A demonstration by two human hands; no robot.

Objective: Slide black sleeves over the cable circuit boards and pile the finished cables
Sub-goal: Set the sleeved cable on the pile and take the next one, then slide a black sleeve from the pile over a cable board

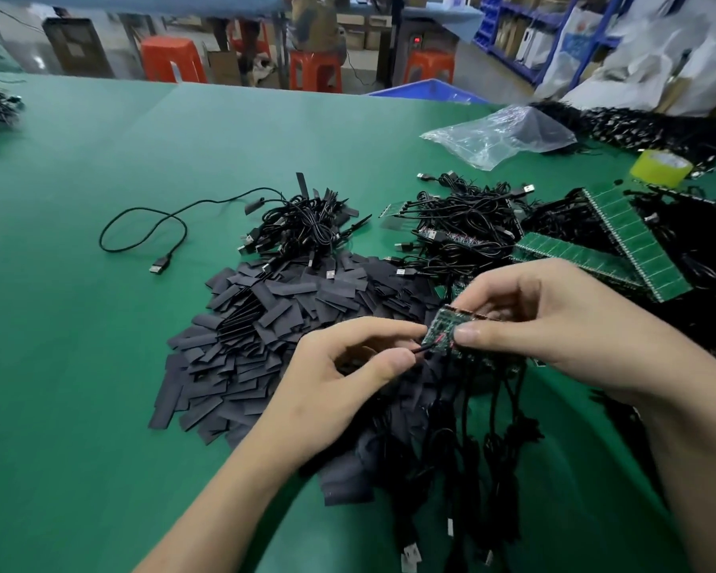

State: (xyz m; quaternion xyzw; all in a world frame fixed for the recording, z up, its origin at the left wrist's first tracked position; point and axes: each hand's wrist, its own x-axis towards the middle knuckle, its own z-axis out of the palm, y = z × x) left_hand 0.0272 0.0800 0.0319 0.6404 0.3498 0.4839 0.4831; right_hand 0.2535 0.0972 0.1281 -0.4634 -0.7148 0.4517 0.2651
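Left hand (348, 366) pinches a cable (419, 351), right hand (554, 324) grips its circuit board (443, 329); sleeves (257, 324) lie at 10 o'clock, nearer the left.

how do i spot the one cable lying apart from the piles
Start at the heap of flat black sleeves mid-table. Behind it sits a tangled cable pile; look left. The lone cable lies looped on bare green mat, its USB plug nearest you.
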